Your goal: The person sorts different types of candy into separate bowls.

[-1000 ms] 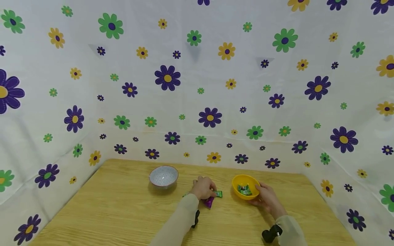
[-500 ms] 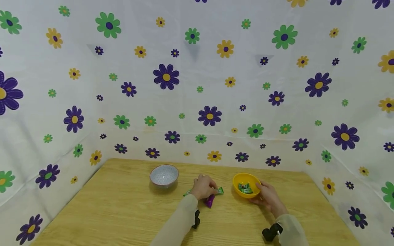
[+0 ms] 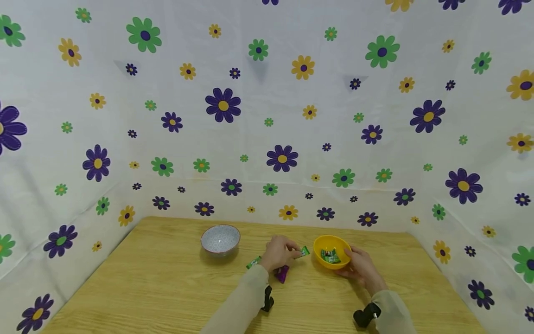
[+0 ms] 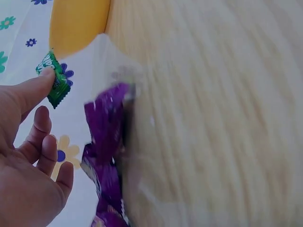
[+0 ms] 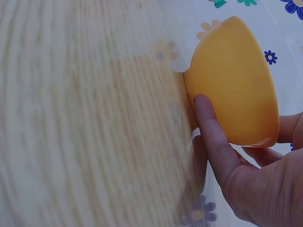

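Note:
My left hand (image 3: 278, 253) pinches a green-wrapped candy (image 4: 57, 80) between thumb and finger, just left of the yellow bowl (image 3: 332, 242). Below that hand, purple-wrapped candies (image 4: 106, 127) lie on the table, partly hidden by it in the head view. Another green candy (image 3: 253, 262) rests to the left of the hand. My right hand (image 3: 364, 269) grips the yellow bowl from its right side, thumb at the rim and fingers along the outer wall. Inside the bowl lie green candies (image 3: 330, 256); their exact number is hard to tell.
A speckled grey bowl with a reddish rim (image 3: 220, 239) stands at the back left of the wooden table (image 3: 158, 278). A white flower-printed cloth (image 3: 250, 139) hangs behind the table and along both sides.
My left hand has lifted the green candy off the table and shifted slightly right, toward the yellow bowl. More of the left green candy shows. The right hand stays on the bowl.

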A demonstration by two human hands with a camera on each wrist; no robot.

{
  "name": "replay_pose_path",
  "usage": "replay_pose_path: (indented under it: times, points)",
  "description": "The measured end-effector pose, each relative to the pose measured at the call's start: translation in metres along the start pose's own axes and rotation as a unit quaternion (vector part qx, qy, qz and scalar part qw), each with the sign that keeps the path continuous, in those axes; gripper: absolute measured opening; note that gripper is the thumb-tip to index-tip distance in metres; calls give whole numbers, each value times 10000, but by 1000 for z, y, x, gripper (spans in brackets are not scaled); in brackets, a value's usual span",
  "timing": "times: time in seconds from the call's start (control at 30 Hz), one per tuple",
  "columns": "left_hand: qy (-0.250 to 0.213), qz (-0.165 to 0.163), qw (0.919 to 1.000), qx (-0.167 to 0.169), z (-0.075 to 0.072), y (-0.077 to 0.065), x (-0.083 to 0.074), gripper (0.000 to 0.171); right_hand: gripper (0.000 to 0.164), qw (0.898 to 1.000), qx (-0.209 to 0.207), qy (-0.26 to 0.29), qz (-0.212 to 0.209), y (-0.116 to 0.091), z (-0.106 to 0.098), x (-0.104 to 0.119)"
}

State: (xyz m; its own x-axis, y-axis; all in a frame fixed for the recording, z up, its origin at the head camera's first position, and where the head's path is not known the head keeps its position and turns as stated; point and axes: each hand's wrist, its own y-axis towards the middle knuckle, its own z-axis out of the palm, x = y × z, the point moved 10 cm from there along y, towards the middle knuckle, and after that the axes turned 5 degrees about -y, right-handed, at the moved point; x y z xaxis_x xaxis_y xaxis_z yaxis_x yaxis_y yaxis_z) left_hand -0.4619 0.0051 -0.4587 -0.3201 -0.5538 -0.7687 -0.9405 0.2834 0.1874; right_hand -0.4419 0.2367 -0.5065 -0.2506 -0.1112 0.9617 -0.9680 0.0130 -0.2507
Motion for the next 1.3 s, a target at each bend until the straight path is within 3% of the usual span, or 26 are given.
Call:
replay_pose_path:
  times: [0.33, 0.63, 0.83, 1.3]
  points:
    - [-662, 367, 9971, -37, 14, 6, -26, 8, 56, 10000, -6, -16, -51, -1, -1, 1]
    - [-1496, -3, 9880, -371, 28, 12, -33, 10, 56, 10000, -35, -36, 5, -1, -2, 1]
    - [-1379, -116, 9898, -347, 35, 10, -37, 10, 56, 10000, -1, -39, -84, -2, 1, 2]
    - [-1398, -414, 9888, -331, 40, 12, -27, 10, 55, 10000, -12, -44, -3, -4, 1, 3]
